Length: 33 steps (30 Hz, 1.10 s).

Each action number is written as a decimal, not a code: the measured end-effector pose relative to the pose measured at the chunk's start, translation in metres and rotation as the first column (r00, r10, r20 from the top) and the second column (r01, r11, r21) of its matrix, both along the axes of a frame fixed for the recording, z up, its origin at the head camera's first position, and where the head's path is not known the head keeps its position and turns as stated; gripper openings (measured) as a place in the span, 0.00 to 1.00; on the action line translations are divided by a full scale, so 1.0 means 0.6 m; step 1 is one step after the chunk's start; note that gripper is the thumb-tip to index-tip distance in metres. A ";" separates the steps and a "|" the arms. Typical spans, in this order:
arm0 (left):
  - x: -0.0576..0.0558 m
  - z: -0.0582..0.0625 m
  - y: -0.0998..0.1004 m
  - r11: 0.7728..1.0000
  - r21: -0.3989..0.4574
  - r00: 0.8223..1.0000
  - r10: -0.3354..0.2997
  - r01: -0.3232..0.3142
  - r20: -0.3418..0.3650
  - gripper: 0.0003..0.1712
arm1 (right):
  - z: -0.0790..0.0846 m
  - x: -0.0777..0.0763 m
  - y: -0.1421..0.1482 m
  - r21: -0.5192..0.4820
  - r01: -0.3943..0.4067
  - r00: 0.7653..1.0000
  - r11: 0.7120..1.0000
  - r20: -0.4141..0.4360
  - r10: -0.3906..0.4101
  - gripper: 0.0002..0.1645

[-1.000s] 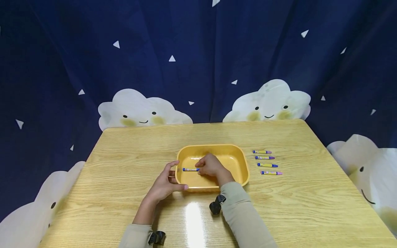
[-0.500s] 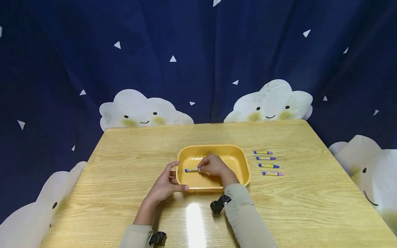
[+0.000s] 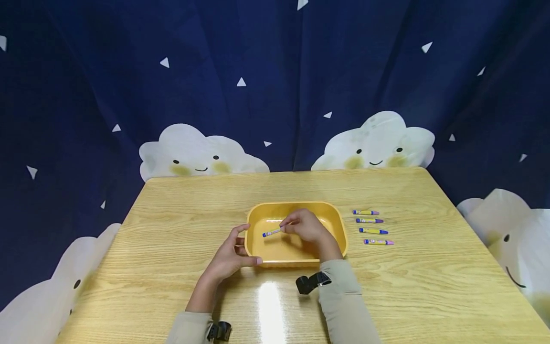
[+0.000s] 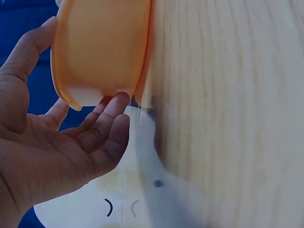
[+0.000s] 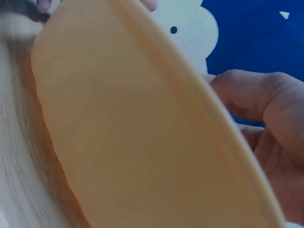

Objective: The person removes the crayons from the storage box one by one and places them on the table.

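Over the inside of a yellow plastic tray (image 3: 301, 262), my right hand (image 3: 306, 225) pinches one end of a crayon (image 3: 271, 232). This crayon has a blue end and a pale wrapper, and it slants down to the left. My left hand (image 3: 227, 255) holds the tray's front left corner, its thumb at the front rim and its fingers along the left side. In the left wrist view, fingertips (image 4: 122, 99) touch the tray's outer wall (image 4: 104, 52). The right wrist view shows my right hand (image 5: 280, 109) behind the tray wall (image 5: 123, 118), which hides the crayon.
Several crayons lie in a column right of the tray, among them a blue one (image 3: 373, 231) and a pink one (image 3: 378, 242). All rest on a wooden table (image 3: 172, 215). Behind it hangs a dark blue curtain (image 3: 275, 62) with smiling clouds.
My right hand has lifted the crayon off the tray floor and drawn it slightly right, tilting it. My left hand keeps its place at the tray corner.
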<state>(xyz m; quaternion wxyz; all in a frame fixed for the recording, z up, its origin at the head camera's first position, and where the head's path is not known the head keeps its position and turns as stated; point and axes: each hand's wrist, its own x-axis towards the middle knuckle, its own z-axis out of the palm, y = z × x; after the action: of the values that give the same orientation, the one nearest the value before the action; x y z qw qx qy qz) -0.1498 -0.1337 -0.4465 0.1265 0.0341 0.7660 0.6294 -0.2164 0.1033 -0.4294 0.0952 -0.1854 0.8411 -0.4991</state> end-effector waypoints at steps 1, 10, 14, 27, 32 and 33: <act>0.000 0.000 0.000 1.000 0.001 1.000 0.000 0.000 0.000 0.56 | 0.002 0.002 0.003 0.002 0.002 1.000 1.000 -0.024 -0.002 0.04; 0.001 0.000 -0.002 1.000 0.017 1.000 -0.007 0.007 0.001 0.56 | 0.013 0.011 0.015 -0.028 0.028 0.995 0.999 -0.095 -0.030 0.03; 0.001 0.002 -0.002 0.999 0.045 1.000 -0.023 0.023 0.001 0.57 | 0.014 0.012 0.025 -0.045 0.013 0.995 0.999 -0.095 -0.017 0.03; 0.003 0.003 -0.002 0.999 0.048 1.000 -0.013 0.012 0.013 0.57 | 0.038 0.036 0.078 -0.055 0.034 0.994 0.998 -0.097 -0.039 0.03; 0.003 0.003 0.000 0.999 0.034 1.000 -0.014 0.014 0.007 0.57 | 0.034 0.043 0.106 -0.036 0.089 0.991 0.995 -0.101 -0.093 0.04; 0.003 0.004 0.000 0.999 0.033 1.000 -0.013 0.013 0.007 0.57 | 0.033 0.045 0.112 -0.041 0.097 0.990 0.994 -0.101 -0.100 0.05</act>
<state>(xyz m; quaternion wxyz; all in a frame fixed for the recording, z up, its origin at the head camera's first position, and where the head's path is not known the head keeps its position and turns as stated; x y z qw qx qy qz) -0.1481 -0.1336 -0.4444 0.1325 0.0390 0.7550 0.6410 -0.1895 0.1703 -0.4095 0.0238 -0.1706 0.8440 -0.5079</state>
